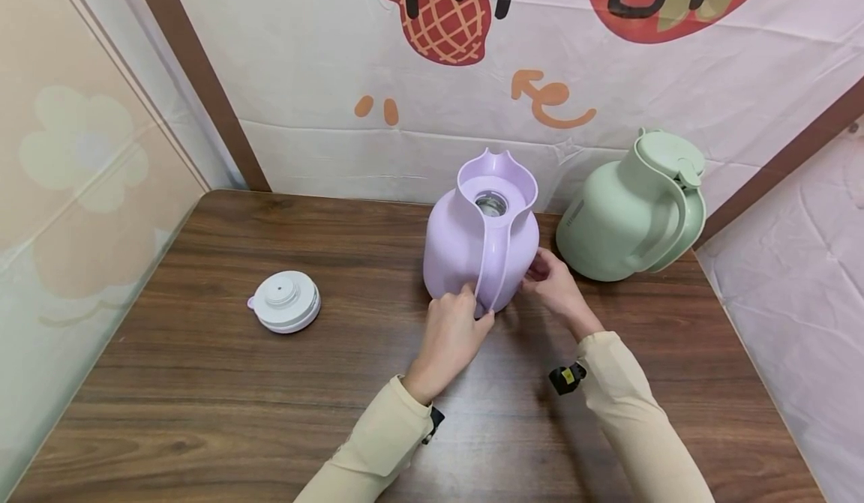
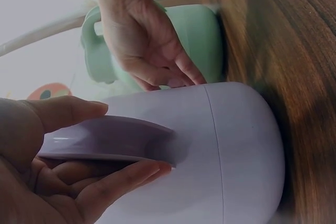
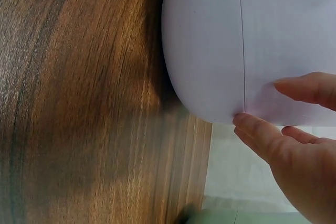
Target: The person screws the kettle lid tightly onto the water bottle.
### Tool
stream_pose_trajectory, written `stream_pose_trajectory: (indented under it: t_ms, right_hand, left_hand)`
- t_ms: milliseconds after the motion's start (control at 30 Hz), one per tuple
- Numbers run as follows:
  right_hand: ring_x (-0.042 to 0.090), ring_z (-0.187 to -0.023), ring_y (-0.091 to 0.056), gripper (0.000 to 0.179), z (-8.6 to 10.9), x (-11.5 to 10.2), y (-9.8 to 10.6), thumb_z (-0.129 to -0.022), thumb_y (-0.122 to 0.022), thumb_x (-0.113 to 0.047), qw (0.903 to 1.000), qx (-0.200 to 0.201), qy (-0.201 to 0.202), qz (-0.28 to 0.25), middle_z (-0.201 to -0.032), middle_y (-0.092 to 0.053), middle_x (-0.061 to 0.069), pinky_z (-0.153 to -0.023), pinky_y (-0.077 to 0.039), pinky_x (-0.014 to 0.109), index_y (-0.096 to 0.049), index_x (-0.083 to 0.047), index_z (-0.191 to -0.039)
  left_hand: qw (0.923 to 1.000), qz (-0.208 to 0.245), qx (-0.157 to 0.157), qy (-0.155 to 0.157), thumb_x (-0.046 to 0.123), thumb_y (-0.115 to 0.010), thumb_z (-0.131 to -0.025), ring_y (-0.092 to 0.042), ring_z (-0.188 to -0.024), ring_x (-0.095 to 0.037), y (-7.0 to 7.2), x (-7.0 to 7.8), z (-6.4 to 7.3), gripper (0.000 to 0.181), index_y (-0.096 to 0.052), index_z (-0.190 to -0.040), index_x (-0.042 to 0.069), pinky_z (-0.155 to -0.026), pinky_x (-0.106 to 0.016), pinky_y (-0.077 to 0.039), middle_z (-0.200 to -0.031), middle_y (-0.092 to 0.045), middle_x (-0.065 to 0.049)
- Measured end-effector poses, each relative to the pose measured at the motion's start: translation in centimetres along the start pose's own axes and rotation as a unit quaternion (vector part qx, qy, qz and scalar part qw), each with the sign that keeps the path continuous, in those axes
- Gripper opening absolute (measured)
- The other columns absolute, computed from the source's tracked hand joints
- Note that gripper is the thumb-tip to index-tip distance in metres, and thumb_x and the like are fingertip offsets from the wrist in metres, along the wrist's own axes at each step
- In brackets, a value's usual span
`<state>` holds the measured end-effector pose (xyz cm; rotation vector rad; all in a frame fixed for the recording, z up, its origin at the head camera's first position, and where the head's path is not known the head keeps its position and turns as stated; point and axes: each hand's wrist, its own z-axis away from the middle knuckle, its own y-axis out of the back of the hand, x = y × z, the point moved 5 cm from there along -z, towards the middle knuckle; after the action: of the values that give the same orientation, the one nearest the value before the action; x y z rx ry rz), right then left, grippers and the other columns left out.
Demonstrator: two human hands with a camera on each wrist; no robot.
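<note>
A lilac thermos jug (image 1: 448, 237) stands upright on the wooden table, its round mouth uncovered and its handle facing me. My left hand (image 1: 454, 334) grips the lower part of that handle; in the left wrist view the thumb lies on one side of the handle (image 2: 105, 137) and the fingers on the other. On the jug's right side, my right hand (image 1: 556, 289) touches the lower body. The right wrist view has its fingertips (image 3: 247, 121) right at the seam, with the thumb near the wall. A white lid (image 1: 286, 300) lies on the table to the left.
To the right of the lilac jug stands a pale green thermos jug (image 1: 617, 222) with its lid on. Behind the table (image 1: 202, 383) hangs a printed cloth wall (image 1: 304, 76), and more cloth walls border both sides.
</note>
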<state>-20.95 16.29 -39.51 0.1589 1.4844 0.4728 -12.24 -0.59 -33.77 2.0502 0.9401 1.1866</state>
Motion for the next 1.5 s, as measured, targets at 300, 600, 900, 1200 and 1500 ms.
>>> stream_pose_trajectory:
  t_ms: [300, 600, 900, 1200, 1500]
  right_hand:
    - [0.037, -0.117, -0.045, 0.059, 0.1, 0.0, 0.2, -0.079, -0.058, 0.006, 1.0000, 0.002, 0.001, -0.004, -0.124, -0.047, 0.028, -0.093, -0.039, 0.044, -0.035, 0.004, -0.134]
    - [0.037, -0.112, -0.049, 0.059, 0.6, -0.3, 0.2, -0.079, -0.059, 0.006, 0.9998, 0.004, 0.001, 0.017, -0.124, -0.048, 0.027, -0.090, -0.041, 0.045, -0.036, 0.004, -0.133]
    - [0.032, -0.099, -0.056, 0.044, 1.7, -1.2, 0.5, -0.080, -0.064, -0.001, 0.9979, 0.025, -0.004, 0.059, -0.109, -0.057, 0.024, -0.084, -0.044, 0.039, -0.046, 0.005, -0.120]
    - [0.029, -0.086, -0.061, 0.023, 3.1, -2.4, 0.4, -0.080, -0.063, 0.002, 0.9960, 0.012, 0.040, 0.079, -0.097, -0.062, 0.022, -0.071, -0.048, 0.026, -0.056, 0.009, -0.101]
    - [0.028, -0.087, -0.062, 0.020, 4.2, -3.4, -0.9, -0.078, -0.065, 0.002, 0.9930, -0.063, 0.074, 0.066, -0.096, -0.064, 0.021, -0.072, -0.049, 0.027, -0.062, 0.006, -0.098]
  left_hand:
    - [1.0000, -0.008, 0.004, 0.002, 0.015, -0.072, -0.070, -0.056, -0.048, -0.033, -0.1, 0.2, -0.1, 0.024, -0.052, -0.064, 0.004, -0.047, -0.038, -0.043, -0.051, -0.054, -0.012]
    - [0.9998, -0.017, 0.007, 0.001, 0.019, -0.072, -0.070, -0.057, -0.048, -0.033, -0.2, 0.1, -0.1, 0.026, -0.052, -0.064, 0.004, -0.047, -0.038, -0.043, -0.051, -0.054, -0.012]
    - [0.9999, -0.005, 0.006, 0.013, 0.023, -0.074, -0.070, -0.058, -0.051, -0.035, -0.1, -0.3, 0.1, 0.028, -0.054, -0.070, 0.004, -0.048, -0.041, -0.044, -0.053, -0.056, -0.013]
    - [0.9956, 0.080, -0.047, 0.012, 0.016, -0.076, -0.068, -0.061, -0.064, -0.032, 0.3, -1.6, 0.3, 0.024, -0.057, -0.078, 0.005, -0.057, -0.042, -0.045, -0.069, -0.063, -0.011]
    - [0.9853, 0.143, -0.073, 0.059, 0.009, -0.072, -0.072, -0.065, -0.075, -0.022, 0.6, -3.8, 0.7, 0.018, -0.065, -0.087, 0.003, -0.069, -0.037, -0.048, -0.084, -0.068, -0.008]
